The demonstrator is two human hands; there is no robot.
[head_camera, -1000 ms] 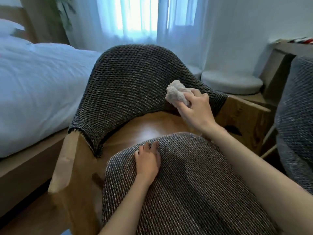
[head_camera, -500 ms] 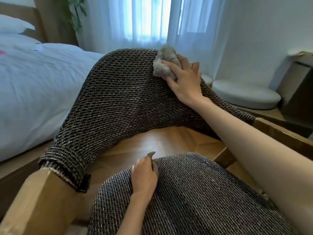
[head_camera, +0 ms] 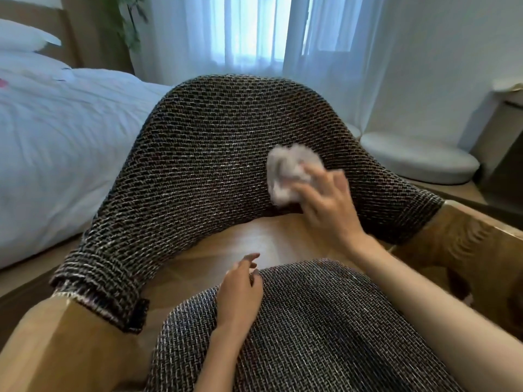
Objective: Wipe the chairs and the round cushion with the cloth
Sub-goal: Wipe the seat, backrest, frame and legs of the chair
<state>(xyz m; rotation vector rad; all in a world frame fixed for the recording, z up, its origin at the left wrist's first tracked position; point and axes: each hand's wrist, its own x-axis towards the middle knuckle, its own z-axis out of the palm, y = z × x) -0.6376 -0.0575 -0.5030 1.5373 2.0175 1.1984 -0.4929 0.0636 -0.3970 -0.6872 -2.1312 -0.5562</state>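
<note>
A wooden chair with a dark woven backrest [head_camera: 215, 165] and a matching seat cushion [head_camera: 325, 329] fills the middle of the view. My right hand [head_camera: 325, 205] holds a crumpled pale cloth [head_camera: 288, 171] against the lower right part of the backrest; hand and cloth are blurred. My left hand [head_camera: 240, 290] rests on the far edge of the seat cushion with fingers loosely bent and holds nothing. A round white cushion [head_camera: 418, 159] lies on the floor at the right, behind the chair.
A bed with white bedding [head_camera: 56, 142] runs along the left, close to the chair's wooden armrest [head_camera: 56, 343]. Sheer curtains [head_camera: 249, 32] hang behind the chair. A wooden cabinet [head_camera: 503, 128] stands at the right edge, and a plant [head_camera: 124, 21] at the upper left.
My right hand has swept the cloth from the top edge of the backrest down to its lower right part. My left hand has stayed on the seat cushion, fingers loosened.
</note>
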